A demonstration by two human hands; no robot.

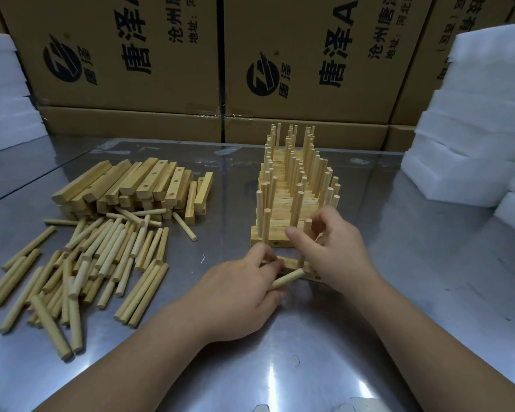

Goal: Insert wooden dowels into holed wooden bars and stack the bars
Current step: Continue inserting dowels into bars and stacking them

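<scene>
While my left hand grips a spare dowel and my right hand pinches another upright in the bar on the bench before the stack, I reckon a tilted push could jam it.

- The light is soft and even, and comes from above.
- The shiny tabletop shows bright white glare spots at its near edge.
- The white foam blocks on the right look washed out.
- Shadows are faint and soft.
- The cardboard boxes bend and lean toward the far corners.
</scene>
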